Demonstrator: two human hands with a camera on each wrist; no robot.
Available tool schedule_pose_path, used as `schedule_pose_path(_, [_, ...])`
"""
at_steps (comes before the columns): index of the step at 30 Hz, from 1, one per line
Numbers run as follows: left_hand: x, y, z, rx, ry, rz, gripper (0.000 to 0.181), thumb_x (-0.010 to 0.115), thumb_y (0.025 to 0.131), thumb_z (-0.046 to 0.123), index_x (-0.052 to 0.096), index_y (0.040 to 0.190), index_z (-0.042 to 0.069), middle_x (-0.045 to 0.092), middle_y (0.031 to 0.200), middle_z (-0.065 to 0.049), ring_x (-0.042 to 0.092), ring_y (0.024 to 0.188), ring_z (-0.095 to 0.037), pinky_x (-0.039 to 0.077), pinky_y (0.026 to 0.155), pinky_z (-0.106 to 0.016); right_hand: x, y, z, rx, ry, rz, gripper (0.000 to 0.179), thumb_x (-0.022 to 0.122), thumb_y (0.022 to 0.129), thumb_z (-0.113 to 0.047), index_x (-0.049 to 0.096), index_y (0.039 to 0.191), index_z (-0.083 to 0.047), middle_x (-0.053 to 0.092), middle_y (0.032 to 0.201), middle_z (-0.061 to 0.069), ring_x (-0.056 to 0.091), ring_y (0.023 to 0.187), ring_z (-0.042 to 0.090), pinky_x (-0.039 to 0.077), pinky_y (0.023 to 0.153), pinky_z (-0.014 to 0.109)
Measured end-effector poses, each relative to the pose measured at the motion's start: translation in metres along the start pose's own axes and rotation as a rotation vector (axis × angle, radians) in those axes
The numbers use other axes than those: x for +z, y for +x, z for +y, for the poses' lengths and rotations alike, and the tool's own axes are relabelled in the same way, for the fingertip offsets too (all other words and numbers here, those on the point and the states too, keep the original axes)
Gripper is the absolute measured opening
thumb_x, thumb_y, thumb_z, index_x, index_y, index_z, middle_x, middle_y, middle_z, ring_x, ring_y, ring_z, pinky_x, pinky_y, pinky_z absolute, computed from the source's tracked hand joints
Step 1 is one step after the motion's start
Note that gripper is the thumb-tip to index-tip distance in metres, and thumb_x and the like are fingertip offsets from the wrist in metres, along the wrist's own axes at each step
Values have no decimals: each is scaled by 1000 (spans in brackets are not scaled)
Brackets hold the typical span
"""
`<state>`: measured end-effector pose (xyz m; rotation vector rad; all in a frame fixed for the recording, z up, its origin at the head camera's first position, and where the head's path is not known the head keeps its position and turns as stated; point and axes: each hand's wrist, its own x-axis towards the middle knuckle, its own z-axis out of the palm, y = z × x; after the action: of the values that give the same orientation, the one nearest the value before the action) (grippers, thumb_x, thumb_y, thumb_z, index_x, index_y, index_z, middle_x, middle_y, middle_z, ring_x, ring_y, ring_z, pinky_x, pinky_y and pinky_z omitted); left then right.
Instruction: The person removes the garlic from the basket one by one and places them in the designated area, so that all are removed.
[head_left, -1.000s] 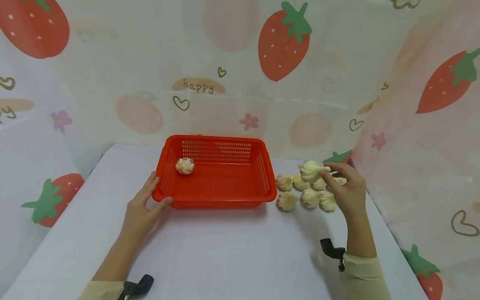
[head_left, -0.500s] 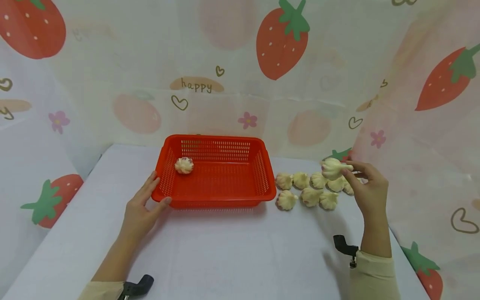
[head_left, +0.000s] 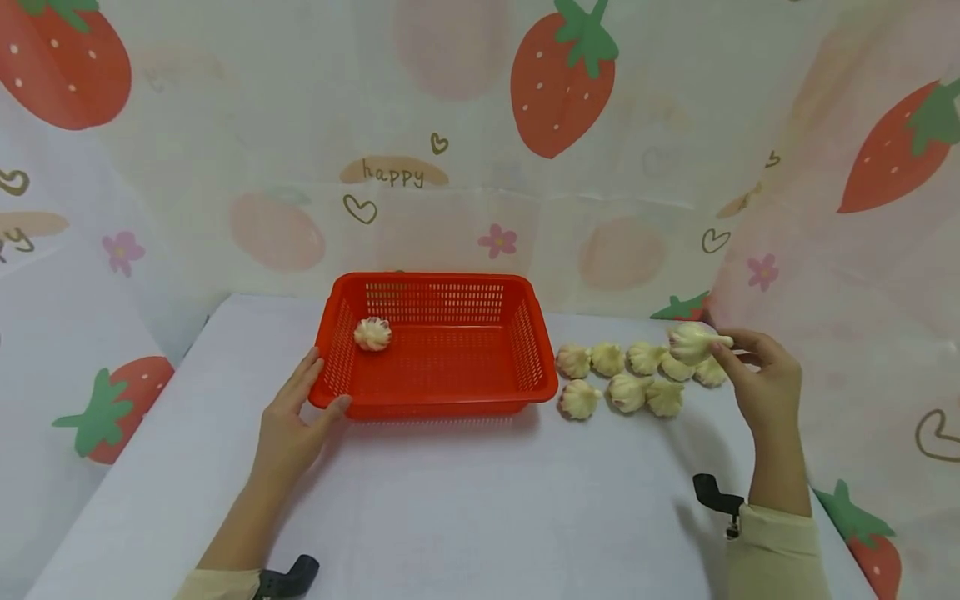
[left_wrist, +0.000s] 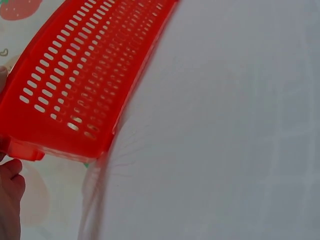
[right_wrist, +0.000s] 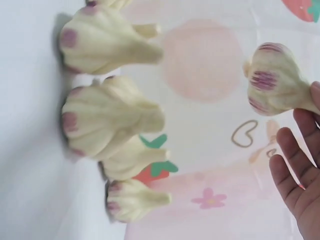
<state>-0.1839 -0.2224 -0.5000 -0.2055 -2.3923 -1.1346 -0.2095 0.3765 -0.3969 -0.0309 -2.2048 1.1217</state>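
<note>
Pinched by its stem, a pale garlic bulb (head_left: 696, 342) hangs from the thumb and fingertips of my right hand (head_left: 765, 375), above the back right of the table. In the right wrist view the same garlic bulb (right_wrist: 277, 80) shows purple streaks, and the other fingers stand apart from it. My left hand (head_left: 292, 429) holds the near left corner of a red plastic basket (head_left: 435, 410), thumb at the front rim and fingers along the left side. Inside the basket, at its left, lies one garlic bulb (head_left: 372, 334). The left wrist view shows the basket's slotted wall (left_wrist: 65, 75) and little of the hand.
Right of the basket, several garlic bulbs (head_left: 628, 392) lie in two rows on the white table (head_left: 465, 508). A strawberry-print cloth (head_left: 465, 225) hangs behind and at both sides. Dark wrist-camera mounts (head_left: 717, 495) stick out from both sleeves.
My right hand has moved to the right with the garlic bulb, from over the middle of the rows towards their right end. The left hand stays at the basket corner; the view shifts slightly.
</note>
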Motion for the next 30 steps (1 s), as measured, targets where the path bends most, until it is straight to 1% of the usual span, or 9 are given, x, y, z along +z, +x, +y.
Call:
schedule_pose_path(2, [1,-1,2,-5,3,3,76,79,91,34,46,156,13,39,163,3,38,151,-25,41,112,-52,-4,-2,5,24,-33,0,27,80,90,-15,76,113,-2,66,94,-28,61,84,-5,47,76,10])
schedule_pose_path(7, [3,3,6,-3,8,6,79,80,90,35,44,156,11,38,165,0,37,152,-26,41,113,-56,-15,-7,17,89,-68,10,30,81,90,-19,76,116,-4,65,95,-30,61,82,-5,47,72,7])
schedule_pose_path(12, [3,3,10,-34,27,-14,83,79,90,40,41,157,8,33,167,-1,33,153,-28,40,113,-59,-19,-12,28,150,-77,0,32,81,90,-20,76,116,-4,65,94,-31,61,80,-4,48,67,6])
schedule_pose_path(18, [4,-1,13,-52,34,-14,85,79,90,40,40,157,6,33,167,-4,34,153,-31,40,112,-58,-21,-27,44,220,-96,-7,34,81,90,-24,75,117,-4,64,91,-31,60,76,-5,48,62,8])
schedule_pose_path(21, [4,-1,12,-55,32,-15,83,79,90,40,41,157,7,34,166,-2,34,153,-29,41,112,-58,-21,-33,51,257,-97,2,34,81,90,-23,75,118,-4,63,89,-31,60,73,-5,47,59,9])
schedule_pose_path(24, [5,0,10,-55,20,-8,82,79,91,39,41,157,9,34,166,0,34,153,-27,41,112,-57,-20,-34,59,251,-96,23,33,82,90,-22,75,116,-3,62,85,-31,60,68,-6,46,58,9])
schedule_pose_path(26, [6,1,9,-56,9,5,82,79,90,39,41,157,10,34,166,1,34,153,-26,41,112,-56,-18,-32,64,241,-104,26,33,81,90,-22,74,115,-1,61,83,-33,59,71,-8,46,61,8])
schedule_pose_path(28, [7,1,8,-56,5,16,82,79,90,39,41,157,11,35,166,2,35,153,-25,41,113,-53,-16,-30,70,246,-118,18,34,81,90,-23,74,115,0,60,82,-34,58,75,-11,45,65,7])
schedule_pose_path(30, [8,1,6,-54,1,25,82,79,90,39,42,157,12,35,165,3,35,152,-24,40,116,-43,-15,-30,74,265,-129,4,35,81,91,-25,73,115,0,59,82,-34,57,80,-12,44,69,6])
